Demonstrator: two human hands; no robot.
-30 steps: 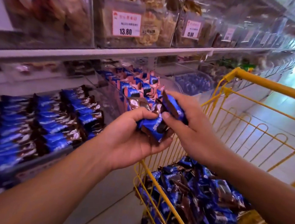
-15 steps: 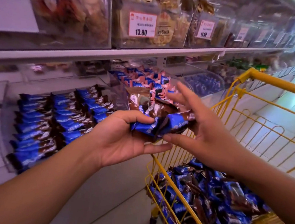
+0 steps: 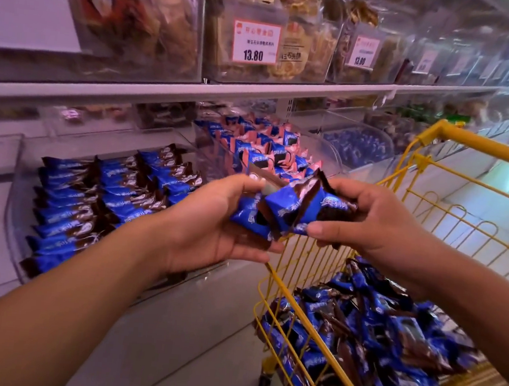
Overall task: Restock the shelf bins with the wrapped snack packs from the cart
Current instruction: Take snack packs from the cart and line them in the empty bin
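Left hand: my left hand (image 3: 213, 232) cups one end of a bunch of packs (image 3: 288, 211), thumb curled over the top, fingers underneath.
Right hand: my right hand (image 3: 376, 225) pinches the other end of the same bunch, thumb below, fingers curled over the top edge.
Packs: blue and brown wrappers, several bunched together at odd angles, held between both hands in the air, over the near corner of the cart (image 3: 430, 137) and in front of the shelf.
Cart: yellow wire, at my right; its basket holds a loose heap of the same blue-brown packs, the cart stock (image 3: 372, 338), lying every way.
Left bin: a clear bin (image 3: 15, 202) on the lower shelf, left of my hands, with rows of the same packs, the binned packs (image 3: 92, 203), laid side by side in overlapping lines.
Middle bin: just behind my hands, a clear bin of pink-and-blue packs (image 3: 269, 151), piled loosely.
Far bin: to the right of that, a clear bin of small blue sweets (image 3: 356, 143), blurred.
Upper shelf: clear boxes of brown snacks, contents too blurred to name; a price tag (image 3: 255, 42) reads 13.80, and a second tag (image 3: 365, 51) further right reads the same.
Floor: pale tile (image 3: 171, 355) under my arms.
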